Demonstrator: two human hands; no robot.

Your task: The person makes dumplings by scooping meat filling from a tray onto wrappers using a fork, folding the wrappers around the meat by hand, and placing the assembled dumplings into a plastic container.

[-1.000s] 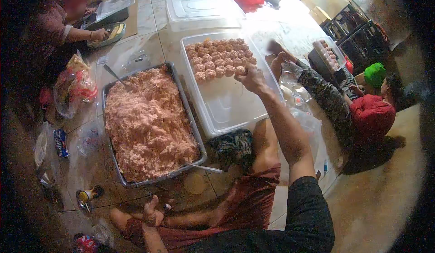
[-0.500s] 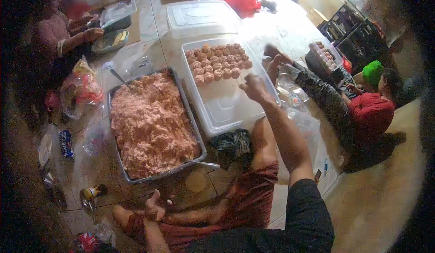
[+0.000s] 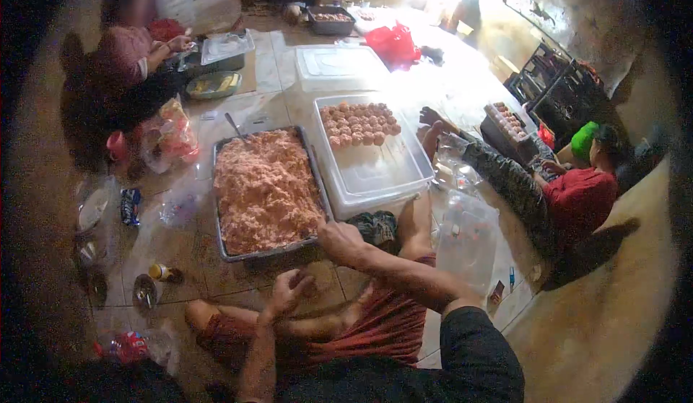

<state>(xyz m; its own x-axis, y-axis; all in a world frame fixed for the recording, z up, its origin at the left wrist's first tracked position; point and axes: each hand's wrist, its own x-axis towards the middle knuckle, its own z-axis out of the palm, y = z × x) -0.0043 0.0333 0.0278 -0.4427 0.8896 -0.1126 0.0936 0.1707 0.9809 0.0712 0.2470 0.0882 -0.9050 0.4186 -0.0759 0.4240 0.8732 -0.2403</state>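
A dark rectangular tray (image 3: 223, 238) heaped with pinkish minced meat (image 3: 267, 186) lies in front of me. At its near right corner my right hand (image 3: 341, 242) is closed on the metal handle of a spoon, which the fingers cover. My left hand (image 3: 291, 292) hovers just short of the tray, its fingers curled in; anything inside them is hidden. Beyond and to the right stands a clear plastic box (image 3: 375, 176) with rows of meatballs (image 3: 359, 123) on its far part. A second spoon (image 3: 233, 123) sticks up from the meat at the far left corner.
A box lid (image 3: 339, 64) and a red bag (image 3: 393, 46) lie farther back. Right of me sits a person in red (image 3: 581, 195), legs stretched toward the box. Another person (image 3: 130, 53) works at the far left. Plastic bags (image 3: 173, 136) and a yellow-capped jar (image 3: 160, 272) lie left.
My right hand has come back from the meatball box to the tray corner and closed around the spoon handle there. My left hand has risen toward the tray, its fingers now curled.
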